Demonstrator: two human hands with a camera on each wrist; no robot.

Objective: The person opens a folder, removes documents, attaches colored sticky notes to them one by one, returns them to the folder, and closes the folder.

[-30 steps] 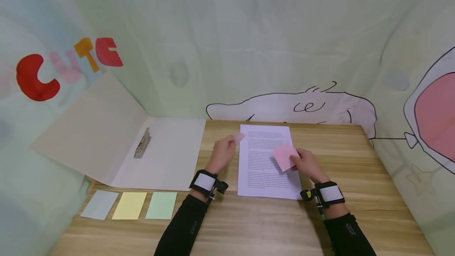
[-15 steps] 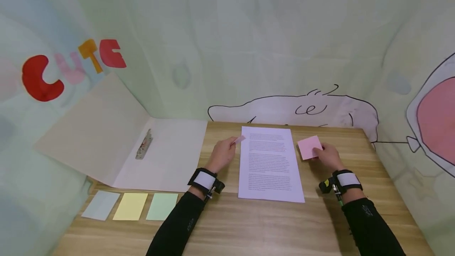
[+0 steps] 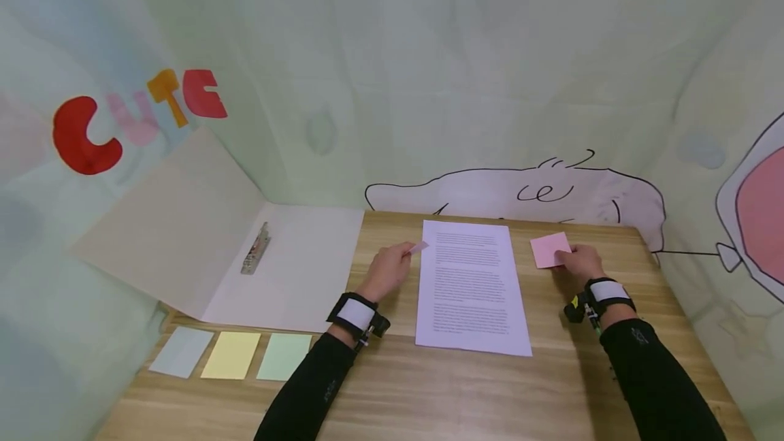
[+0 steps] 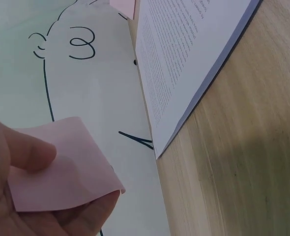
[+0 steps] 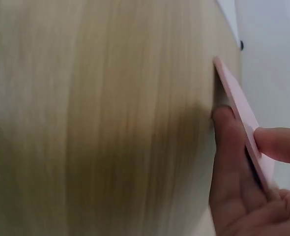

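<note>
Left of the printed pages, my left hand [image 3: 387,271] pinches a single pink sticky note [image 4: 69,169] between thumb and fingers, its edge near the paper's upper left. On the right side of the table, my right hand [image 3: 582,263] grips a pink sticky note pad [image 3: 548,249]. In the right wrist view, the thumb lies on the pad's [image 5: 241,105] top and fingers are under it, with the pad tilted just above the wood. Between both hands lies a stack of printed paper [image 3: 471,288], text side up.
An open folder [image 3: 306,264] with a metal clip [image 3: 255,248] lies at the left, its cover leaning on the wall. In front of it are grey [image 3: 182,351], yellow [image 3: 230,355] and green [image 3: 284,356] sticky notes in a row. A printed curtain [image 3: 429,87] closes off the back.
My right hand has carried the pink pad from over the printed paper to the table's right side, lowering it near the wood. The left hand stays nearly in place, its note turned flatter.
</note>
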